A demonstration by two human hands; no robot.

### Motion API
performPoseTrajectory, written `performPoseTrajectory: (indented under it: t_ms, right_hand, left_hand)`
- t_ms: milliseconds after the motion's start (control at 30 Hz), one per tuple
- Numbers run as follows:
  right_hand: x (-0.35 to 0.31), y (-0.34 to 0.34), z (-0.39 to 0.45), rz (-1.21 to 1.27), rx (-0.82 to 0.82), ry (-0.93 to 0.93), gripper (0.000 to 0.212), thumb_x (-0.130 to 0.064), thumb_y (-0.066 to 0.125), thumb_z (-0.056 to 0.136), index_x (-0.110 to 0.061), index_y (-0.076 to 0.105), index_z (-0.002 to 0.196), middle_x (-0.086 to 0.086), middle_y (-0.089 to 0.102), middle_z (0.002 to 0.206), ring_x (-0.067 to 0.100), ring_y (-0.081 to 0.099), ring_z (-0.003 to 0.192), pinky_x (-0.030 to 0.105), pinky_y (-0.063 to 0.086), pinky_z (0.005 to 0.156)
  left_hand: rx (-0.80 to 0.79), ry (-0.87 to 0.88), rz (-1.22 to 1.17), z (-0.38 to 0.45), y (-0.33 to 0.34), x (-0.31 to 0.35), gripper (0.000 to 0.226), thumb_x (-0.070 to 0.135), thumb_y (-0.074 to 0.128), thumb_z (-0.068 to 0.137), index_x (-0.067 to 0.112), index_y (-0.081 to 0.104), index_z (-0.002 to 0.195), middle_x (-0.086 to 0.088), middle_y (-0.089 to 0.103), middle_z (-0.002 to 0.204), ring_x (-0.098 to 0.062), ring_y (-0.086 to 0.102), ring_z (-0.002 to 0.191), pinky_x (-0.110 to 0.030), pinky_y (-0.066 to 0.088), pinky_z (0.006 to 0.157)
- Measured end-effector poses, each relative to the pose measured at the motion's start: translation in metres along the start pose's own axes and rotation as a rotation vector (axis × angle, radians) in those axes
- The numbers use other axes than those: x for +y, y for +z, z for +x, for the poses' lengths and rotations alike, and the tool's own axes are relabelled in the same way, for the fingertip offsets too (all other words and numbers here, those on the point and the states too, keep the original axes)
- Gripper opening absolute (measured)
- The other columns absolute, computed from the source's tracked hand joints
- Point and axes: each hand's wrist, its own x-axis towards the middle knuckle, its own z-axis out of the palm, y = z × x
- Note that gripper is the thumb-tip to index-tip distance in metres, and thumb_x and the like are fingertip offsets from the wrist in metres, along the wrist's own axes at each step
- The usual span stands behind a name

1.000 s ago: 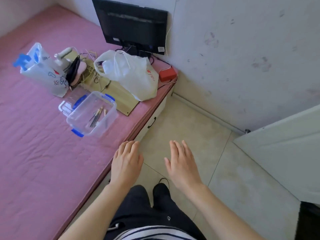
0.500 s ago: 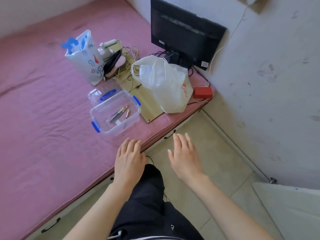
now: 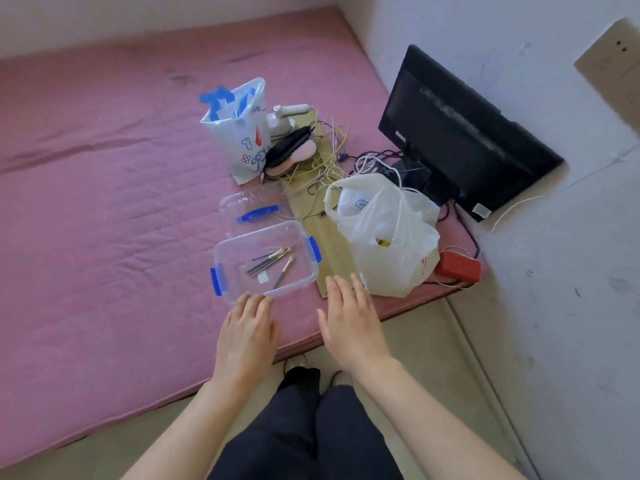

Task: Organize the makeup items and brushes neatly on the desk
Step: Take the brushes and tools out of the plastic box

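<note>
Left hand (image 3: pixel 246 336): my fingers spread flat, holding nothing.
Right hand (image 3: pixel 351 322): likewise.
Box (image 3: pixel 265 260): just ahead of my left fingertips; a clumsy grab could tip out the brushes (image 3: pixel 272 263).
Bag (image 3: pixel 388 237): beside my right fingertips, easily snagged.

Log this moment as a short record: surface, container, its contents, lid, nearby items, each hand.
surface: pink mattress
container: clear plastic box with blue latches, open
contents: several makeup brushes lying loose on the bottom
lid: clear lid with blue handle, flat on the mattress just behind the box
nearby items: white plastic bag right of the box; printed gift bag farther back; black monitor against the wall
left hand: fingers straight, tips at the box's near edge, holding nothing
right hand: fingers straight, beside the white bag, holding nothing
</note>
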Motion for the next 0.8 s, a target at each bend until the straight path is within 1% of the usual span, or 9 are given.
performPoseTrajectory:
  t_ms: [167, 267, 367, 500, 667, 733, 800]
  right_hand:
    - [0.003, 0.011, 0.064, -0.045, -0.105, -0.135, 0.06, -0.037, 0.034, 0.101, -0.007, 0.017, 0.15, 0.011, 0.023, 0.156, 0.032, 0.007, 0.147, 0.041, 0.015, 0.119]
    - [0.008, 0.027, 0.101, -0.053, -0.164, -0.184, 0.059, -0.035, 0.033, 0.101, -0.007, 0.016, 0.15, 0.01, 0.024, 0.155, 0.032, 0.008, 0.147, 0.041, 0.016, 0.119]
    - [0.013, 0.05, 0.136, -0.042, -0.227, -0.207, 0.057, -0.031, 0.034, 0.101, -0.008, 0.017, 0.15, 0.008, 0.026, 0.153, 0.032, 0.009, 0.147, 0.04, 0.019, 0.118]
    - [0.013, 0.087, 0.186, -0.051, -0.286, -0.278, 0.058, -0.03, 0.039, 0.1, -0.008, 0.019, 0.149, 0.008, 0.027, 0.151, 0.032, 0.011, 0.146, 0.04, 0.02, 0.118]
    - [0.022, 0.139, 0.238, -0.073, -0.344, -0.301, 0.058, -0.03, 0.038, 0.1, -0.008, 0.018, 0.149, 0.008, 0.026, 0.152, 0.031, 0.012, 0.146, 0.041, 0.02, 0.118]
    - [0.025, 0.159, 0.255, -0.084, -0.349, -0.31, 0.055, -0.029, 0.037, 0.1, -0.008, 0.022, 0.147, 0.008, 0.031, 0.149, 0.03, 0.013, 0.145, 0.04, 0.022, 0.117]
    - [0.027, 0.178, 0.269, -0.103, -0.365, -0.329, 0.053, -0.028, 0.036, 0.1, -0.008, 0.023, 0.147, 0.008, 0.032, 0.148, 0.029, 0.014, 0.145, 0.039, 0.022, 0.116]
  left_hand:
    - [0.035, -0.097, -0.071, 0.043, 0.009, -0.012, 0.035, 0.002, 0.069, 0.073, -0.002, 0.064, 0.108, -0.013, 0.066, 0.105, -0.036, 0.058, 0.107, -0.046, 0.052, 0.087]
    - [0.05, -0.139, -0.097, 0.07, 0.022, -0.023, 0.037, 0.003, 0.072, 0.072, -0.001, 0.065, 0.108, -0.013, 0.065, 0.105, -0.034, 0.059, 0.104, -0.044, 0.053, 0.083]
    - [0.048, -0.186, -0.12, 0.097, 0.043, -0.038, 0.032, 0.003, 0.071, 0.075, -0.001, 0.065, 0.106, -0.013, 0.065, 0.104, -0.035, 0.058, 0.104, -0.043, 0.053, 0.082]
    - [0.048, -0.224, -0.119, 0.137, 0.076, -0.064, 0.022, 0.001, 0.067, 0.076, 0.0, 0.067, 0.098, -0.012, 0.066, 0.1, -0.033, 0.058, 0.1, -0.042, 0.052, 0.076]
    - [0.029, -0.261, -0.119, 0.176, 0.128, -0.1, 0.016, -0.001, 0.068, 0.073, 0.001, 0.067, 0.089, -0.012, 0.067, 0.093, -0.034, 0.059, 0.09, -0.041, 0.051, 0.068]
    - [-0.004, -0.279, -0.115, 0.191, 0.151, -0.113, 0.014, 0.003, 0.066, 0.077, 0.002, 0.067, 0.091, -0.011, 0.066, 0.095, -0.033, 0.059, 0.093, -0.041, 0.048, 0.067]
    - [-0.042, -0.297, -0.11, 0.204, 0.173, -0.125, 0.018, 0.007, 0.062, 0.082, 0.003, 0.067, 0.099, -0.011, 0.066, 0.102, -0.033, 0.057, 0.099, -0.041, 0.046, 0.069]
